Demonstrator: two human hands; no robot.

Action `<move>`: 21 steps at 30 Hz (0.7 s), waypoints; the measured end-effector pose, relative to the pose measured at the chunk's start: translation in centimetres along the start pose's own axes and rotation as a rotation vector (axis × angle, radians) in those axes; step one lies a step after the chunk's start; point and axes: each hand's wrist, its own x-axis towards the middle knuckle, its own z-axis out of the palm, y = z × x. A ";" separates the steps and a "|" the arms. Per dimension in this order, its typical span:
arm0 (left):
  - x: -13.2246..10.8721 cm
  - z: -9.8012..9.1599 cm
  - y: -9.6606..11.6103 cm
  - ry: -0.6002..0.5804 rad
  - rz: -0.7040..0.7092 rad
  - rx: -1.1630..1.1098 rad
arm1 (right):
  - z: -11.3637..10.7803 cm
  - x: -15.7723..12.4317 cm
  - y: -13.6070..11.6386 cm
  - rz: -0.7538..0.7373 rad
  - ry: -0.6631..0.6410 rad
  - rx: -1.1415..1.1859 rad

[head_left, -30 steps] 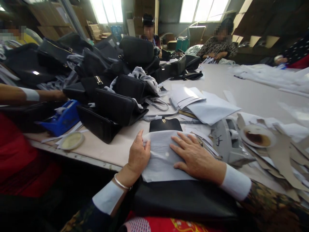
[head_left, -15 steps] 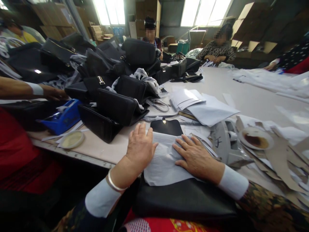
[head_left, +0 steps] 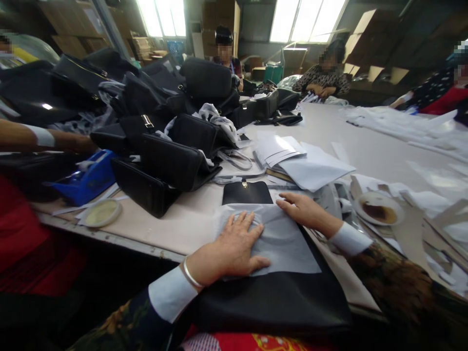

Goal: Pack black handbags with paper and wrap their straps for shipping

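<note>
A black bag lies at the near table edge, partly over my lap, its front flap with a gold clasp pointing away from me. A sheet of white tissue paper covers its middle. My left hand lies flat on the paper's left part, fingers spread. My right hand rests at the paper's far right corner, fingers stretched out along its edge. Both hands hold nothing.
A heap of black bags fills the left of the table. A blue tape dispenser and a round lid lie near another person's arm. White sheets and cardboard scraps lie at the right. Other people sit across the table.
My left hand has slid right onto the middle of the tissue paper. My right hand has moved away from me to the paper's far right corner. The paper lies flatter.
</note>
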 end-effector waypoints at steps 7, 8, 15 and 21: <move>0.0 -0.8 0.2 0.059 0.000 -0.038 | 0.8 2.2 -1.3 0.161 -0.078 0.431; 0.0 -0.8 0.3 0.069 -0.002 -0.036 | 0.8 2.4 -1.6 0.157 -0.040 0.465; -0.1 -0.3 0.2 0.098 0.015 -0.012 | -0.4 3.1 -3.1 0.017 0.184 0.599; -0.3 0.4 -0.5 0.105 0.066 -0.017 | -0.1 3.6 -1.2 0.198 0.093 1.011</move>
